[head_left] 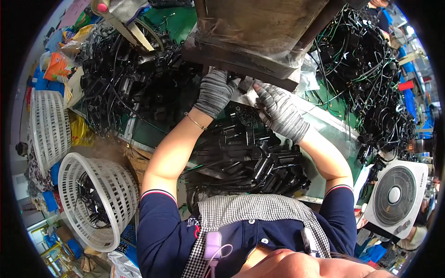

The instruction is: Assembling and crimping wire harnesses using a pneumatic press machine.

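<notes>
My left hand [215, 94], in a grey striped glove, reaches to the lower edge of a machine head [250, 60]. Its fingers are curled in and its thumb points right; whatever they hold is hidden under that edge. A small dark part [246, 85] lies between my hands on a pale surface. My right hand [283, 114], gloved alike, has its fingers stretched toward that part, with the bare index fingertip close to it and the thumb apart. Just below my hands sit a clump of small black pieces [245, 116] and a pile of black cabled parts [259, 162].
Heaps of black wired parts cover the table at left [125, 83] and right [366, 69]. A white basket [118, 185] with black parts stands at lower left, another basket [48, 129] behind it. A white box fan [395, 197] is at right. The heavy machine head overhangs my fingers.
</notes>
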